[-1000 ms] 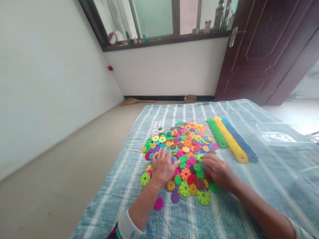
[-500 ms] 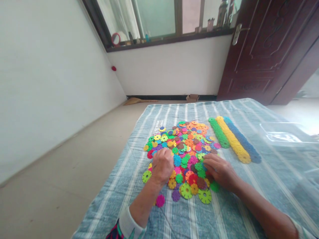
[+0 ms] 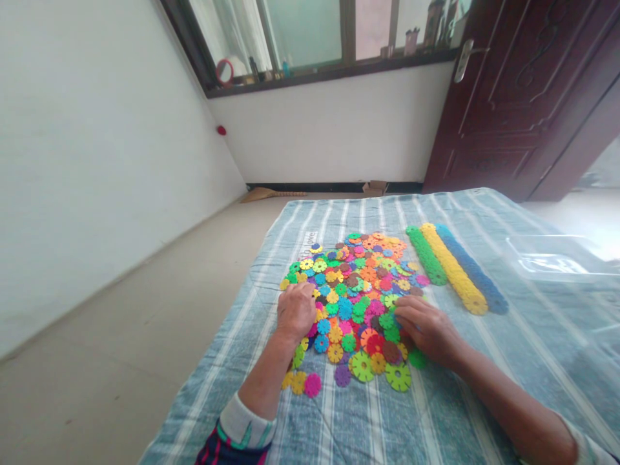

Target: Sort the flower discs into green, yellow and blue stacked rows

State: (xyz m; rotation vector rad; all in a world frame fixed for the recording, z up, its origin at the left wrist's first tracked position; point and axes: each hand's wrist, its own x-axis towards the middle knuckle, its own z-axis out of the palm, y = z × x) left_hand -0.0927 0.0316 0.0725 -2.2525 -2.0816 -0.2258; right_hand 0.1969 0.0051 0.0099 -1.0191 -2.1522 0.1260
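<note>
While the hands remain apart, left hand (image 3: 296, 311) has shifted to the disc pile's (image 3: 353, 284) left edge, curled, grip unconfirmed; right hand (image 3: 427, 332) lies spread on it

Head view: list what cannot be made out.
Discs under the left hand: hidden by that hand, head view.
Discs under the right hand: hidden by it, head view.
Clear plastic tub: cut off by the right edge, head view.
Windowsill items: too small, head view.
</note>
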